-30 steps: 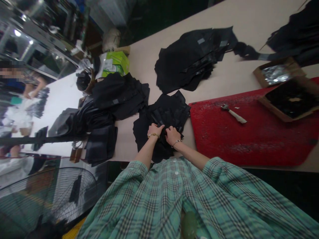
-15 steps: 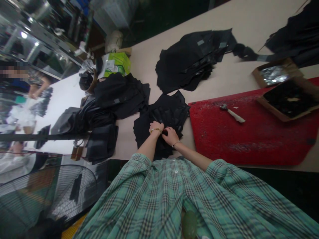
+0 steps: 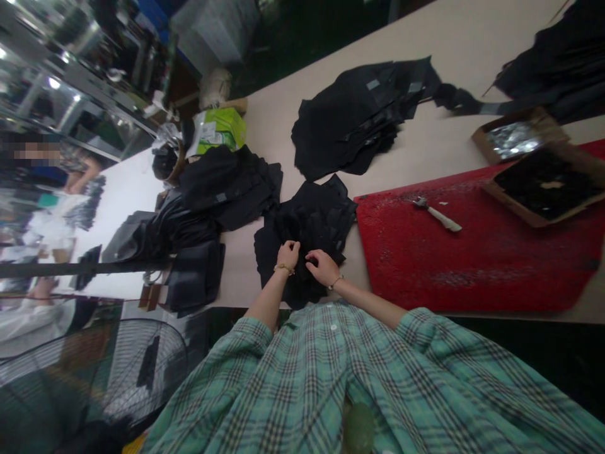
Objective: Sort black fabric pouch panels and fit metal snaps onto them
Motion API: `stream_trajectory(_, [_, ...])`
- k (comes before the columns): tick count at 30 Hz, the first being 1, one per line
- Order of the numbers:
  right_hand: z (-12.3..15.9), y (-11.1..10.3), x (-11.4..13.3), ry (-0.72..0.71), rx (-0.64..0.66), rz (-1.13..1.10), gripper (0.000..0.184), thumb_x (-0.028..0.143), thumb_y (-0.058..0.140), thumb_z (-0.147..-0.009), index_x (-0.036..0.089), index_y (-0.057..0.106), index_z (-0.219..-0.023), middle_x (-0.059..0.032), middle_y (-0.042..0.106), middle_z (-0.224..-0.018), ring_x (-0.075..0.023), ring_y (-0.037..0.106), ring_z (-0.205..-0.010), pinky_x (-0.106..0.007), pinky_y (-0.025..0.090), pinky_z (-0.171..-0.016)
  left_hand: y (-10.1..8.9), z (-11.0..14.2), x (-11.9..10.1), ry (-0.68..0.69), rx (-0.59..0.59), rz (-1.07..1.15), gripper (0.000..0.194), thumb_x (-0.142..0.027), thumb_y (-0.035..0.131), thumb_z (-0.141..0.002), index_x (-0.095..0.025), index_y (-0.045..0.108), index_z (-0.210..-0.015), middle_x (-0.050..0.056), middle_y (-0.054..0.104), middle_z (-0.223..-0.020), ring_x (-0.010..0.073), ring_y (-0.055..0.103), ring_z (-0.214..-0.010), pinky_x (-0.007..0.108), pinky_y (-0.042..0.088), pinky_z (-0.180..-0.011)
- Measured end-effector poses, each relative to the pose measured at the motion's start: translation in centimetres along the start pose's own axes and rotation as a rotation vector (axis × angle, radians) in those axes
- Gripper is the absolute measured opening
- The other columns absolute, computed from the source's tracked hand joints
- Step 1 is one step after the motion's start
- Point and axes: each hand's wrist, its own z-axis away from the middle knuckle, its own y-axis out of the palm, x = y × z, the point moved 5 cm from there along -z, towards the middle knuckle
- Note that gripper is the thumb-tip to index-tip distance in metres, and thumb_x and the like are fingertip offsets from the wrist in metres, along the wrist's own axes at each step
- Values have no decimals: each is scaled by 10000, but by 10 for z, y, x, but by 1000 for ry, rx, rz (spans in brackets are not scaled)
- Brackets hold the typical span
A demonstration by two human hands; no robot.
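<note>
A stack of black cut fabric pieces [image 3: 316, 217] lies at the near edge of the beige table [image 3: 425, 151], just in front of me. My left hand [image 3: 287, 253] rests on the near part of the stack with its fingers curled into the cloth. Beside it, my right hand [image 3: 322, 266] pinches the same black fabric, fingers bent. Both wrists wear thin bracelets. What lies under the fingers is hidden by the dark cloth.
A red mat [image 3: 472, 252] with a small hammer [image 3: 437, 213] lies right of the stack. Two cardboard boxes [image 3: 539, 176] sit at its far end. More black fabric piles [image 3: 359, 113] [image 3: 227, 183] lie beyond and left. A fan [image 3: 94, 378] stands lower left. Another person [image 3: 51, 170] works far left.
Both hands have drawn slightly toward me on the stack and sit a little further apart. The view has shifted a bit.
</note>
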Motion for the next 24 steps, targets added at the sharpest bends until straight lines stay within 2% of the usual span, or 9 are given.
stream_trajectory(2, [4,8,10,-80,98,40,206,164,621,-823,170,676,-1022,-82,666,-1150,-189,602,-1095,-341,435,-1019,1,-3,1,-24,0,34,395,-497,511,-901,-184,680,-1072,94,697,-1112,211,622,-1086,298,461,-940])
stream_trajectory(5, [8,21,15,-123,219,36,229,166,648,-806,181,689,-1030,-92,652,-1206,-205,590,-1147,-368,427,-1039,0,-1,0,-59,-22,-10,400,-392,536,-897,-156,633,-1205,123,670,-1208,223,612,-1134,292,456,-949])
stream_trajectory(9, [8,17,-5,105,62,-75,270,177,666,-773,168,685,-1043,-121,613,-1268,-218,550,-1229,-392,409,-1070,-14,14,0,-62,-103,-103,641,-202,450,-909,-236,289,-1528,107,654,-1231,217,641,-1096,310,471,-933])
stream_trajectory(11, [12,12,-20,276,-3,-194,284,185,644,-783,163,670,-1066,-110,645,-1207,-207,580,-1183,-383,439,-1038,-32,21,2,-40,-102,-226,670,-180,435,-905,-325,263,-1536,104,619,-1267,232,653,-1069,331,488,-908])
stream_trajectory(13, [19,10,-31,410,16,-337,293,199,622,-799,168,653,-1089,-92,672,-1165,-193,623,-1102,-367,485,-973,-58,27,7,-30,-44,-384,590,-164,434,-891,-368,436,-1444,112,568,-1310,254,649,-1075,349,498,-892])
stream_trajectory(17, [34,10,-39,573,82,-519,290,209,603,-798,183,648,-1083,-79,695,-1132,-185,661,-995,-332,538,-822,-122,35,20,-69,12,-667,484,-155,499,-835,-318,604,-1278,131,575,-1245,294,645,-1055,383,513,-868])
stream_trajectory(19, [37,9,-38,589,72,-541,292,208,611,-785,184,653,-1073,-83,696,-1129,-185,663,-976,-318,539,-782,-137,40,19,-79,2,-737,475,-160,500,-831,-296,602,-1274,144,575,-1232,310,651,-1031,410,516,-853])
stream_trajectory(21, [36,9,-37,593,56,-525,306,223,615,-786,186,653,-1087,-88,694,-1126,-185,662,-965,-306,537,-755,-125,46,13,-30,44,-714,470,-158,478,-843,-286,597,-1279,150,568,-1249,306,655,-1024,410,510,-858])
stream_trajectory(24, [31,11,-35,629,47,-478,359,261,609,-812,194,632,-1164,-92,687,-1136,-182,661,-951,-274,533,-705,-70,56,1,55,142,-519,371,-268,462,-908,-262,619,-1244,144,596,-1229,277,646,-1062,372,489,-904])
